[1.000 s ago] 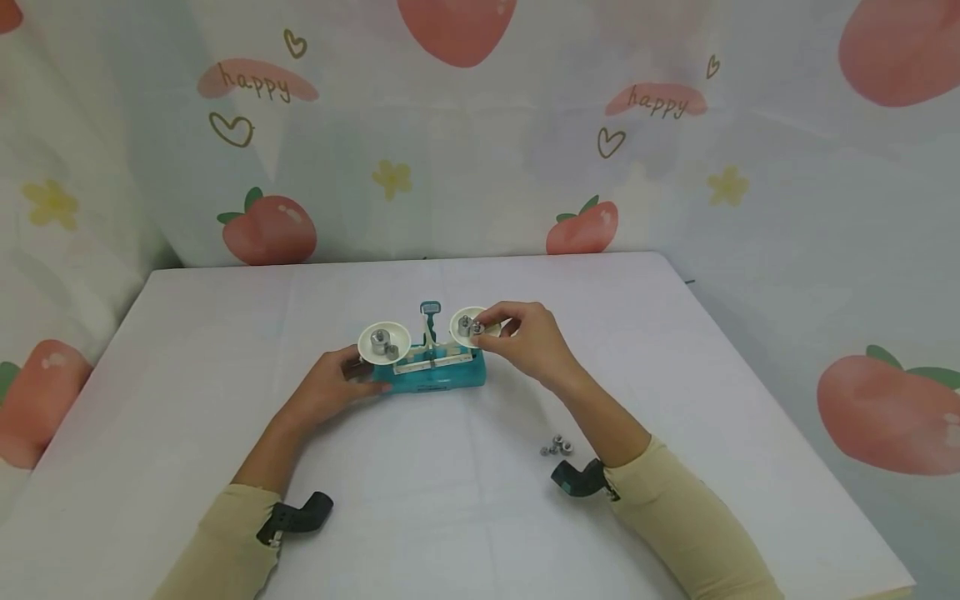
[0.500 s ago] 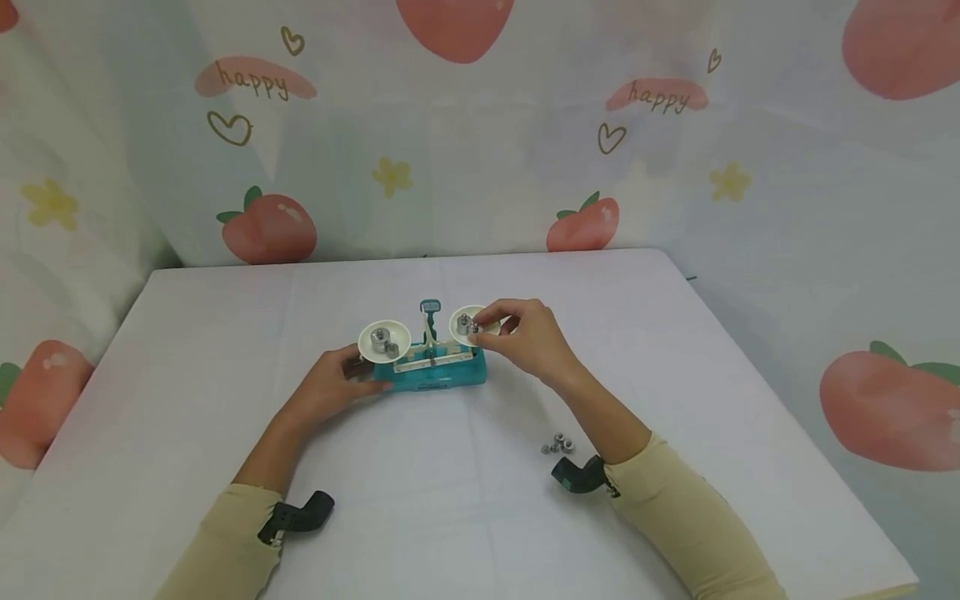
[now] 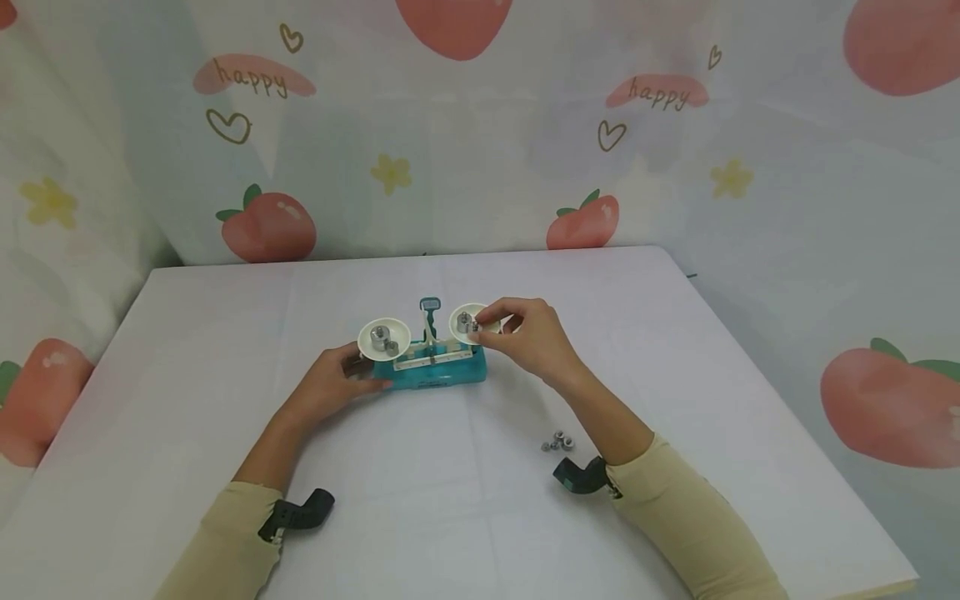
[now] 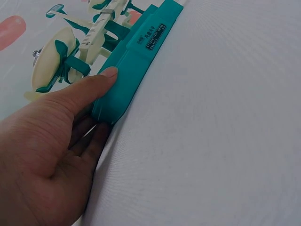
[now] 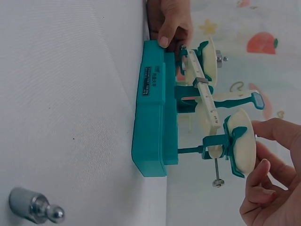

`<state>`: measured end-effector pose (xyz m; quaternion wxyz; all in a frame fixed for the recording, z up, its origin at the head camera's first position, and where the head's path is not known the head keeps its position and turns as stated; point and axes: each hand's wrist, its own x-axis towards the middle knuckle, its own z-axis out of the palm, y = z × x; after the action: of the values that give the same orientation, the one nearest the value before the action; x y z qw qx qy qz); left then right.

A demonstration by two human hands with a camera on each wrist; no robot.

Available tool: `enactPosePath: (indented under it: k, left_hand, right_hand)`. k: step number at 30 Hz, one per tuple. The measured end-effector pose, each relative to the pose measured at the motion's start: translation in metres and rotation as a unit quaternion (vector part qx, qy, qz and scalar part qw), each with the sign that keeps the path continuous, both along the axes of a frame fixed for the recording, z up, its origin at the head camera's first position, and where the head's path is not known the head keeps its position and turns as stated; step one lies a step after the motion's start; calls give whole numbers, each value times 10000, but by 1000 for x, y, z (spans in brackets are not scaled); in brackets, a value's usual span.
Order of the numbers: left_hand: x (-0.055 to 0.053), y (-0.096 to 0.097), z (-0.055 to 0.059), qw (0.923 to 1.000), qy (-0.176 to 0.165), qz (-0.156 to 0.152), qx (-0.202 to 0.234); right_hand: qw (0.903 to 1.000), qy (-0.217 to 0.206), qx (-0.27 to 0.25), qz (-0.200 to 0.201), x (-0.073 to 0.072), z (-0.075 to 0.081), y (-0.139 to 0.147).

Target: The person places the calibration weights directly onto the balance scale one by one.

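A teal balance scale (image 3: 438,375) with two cream pans stands on the white table. My left hand (image 3: 326,383) grips the left end of its base, thumb on the front face in the left wrist view. A larger and a smaller metal weight (image 3: 379,335) sit in the left pan (image 3: 405,337). Over the right pan (image 3: 455,331), my right hand (image 3: 536,337) pinches a small metal weight (image 3: 475,327) between thumb and forefinger. Another weight (image 3: 463,320) stands in that pan beside it. The right wrist view shows my right fingers (image 5: 273,132) at the pan's rim; the pan hides the pinched weight.
Several loose metal weights (image 3: 558,442) lie on the table near my right forearm; one weight (image 5: 28,205) shows large in the right wrist view. A fruit-patterned cloth (image 3: 480,150) hangs behind the table. Black wrist mounts (image 3: 300,512) jut from both sleeves.
The small weight in my right fingers has shifted slightly left, closer to the weight standing in the right pan. My left hand stays in place on the base.
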<state>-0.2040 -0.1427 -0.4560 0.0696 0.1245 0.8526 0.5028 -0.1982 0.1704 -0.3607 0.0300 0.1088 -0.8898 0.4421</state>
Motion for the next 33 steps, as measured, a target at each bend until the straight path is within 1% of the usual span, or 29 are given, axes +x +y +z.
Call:
enactPosePath:
  k: [7,17,33]
  left_hand:
    - [-1,0,0,10000,4,-5,19]
    - [-1,0,-1,10000,9,-37,42]
    - [0,0,-3,9999,93,-58,60]
  right_hand:
    - [10000,3,-14,-39,3,2,3]
    - [9999,48,-55,85,13,7,10]
    - [9996,-214,132,85,19,5,27]
